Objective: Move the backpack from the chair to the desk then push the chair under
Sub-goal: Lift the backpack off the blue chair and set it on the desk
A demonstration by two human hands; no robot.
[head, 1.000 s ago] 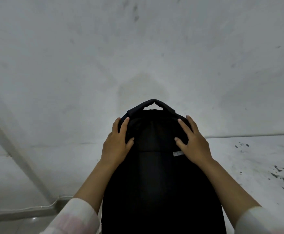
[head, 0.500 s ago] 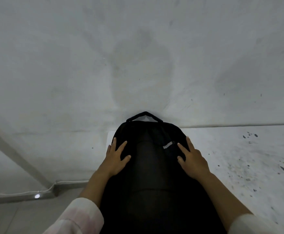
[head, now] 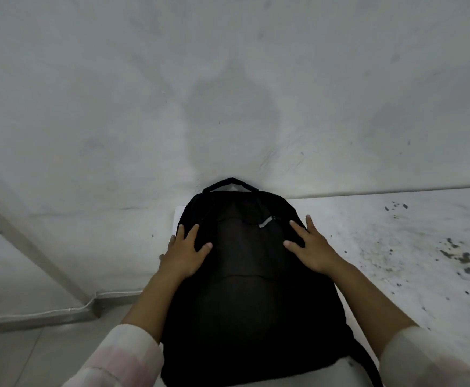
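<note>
A black backpack (head: 247, 289) lies flat on the white desk (head: 395, 247), at the desk's left end, with its top handle pointing at the wall. My left hand (head: 185, 254) grips the bag's left upper side, fingers wrapped over its edge. My right hand (head: 310, 247) rests on the bag's right upper side, fingers spread over the fabric. A small silver zipper pull shows between my hands. The chair is out of view.
A grey-white wall (head: 228, 93) rises directly behind the desk. The desk's right part carries dark stains (head: 457, 255). To the left, the floor (head: 18, 353) lies lower, with a white cable (head: 60, 310) running along the skirting.
The backpack has gone from being held upright in the air down onto the desk, lying flat. My hands slid lower along its sides, and the view tilted downward.
</note>
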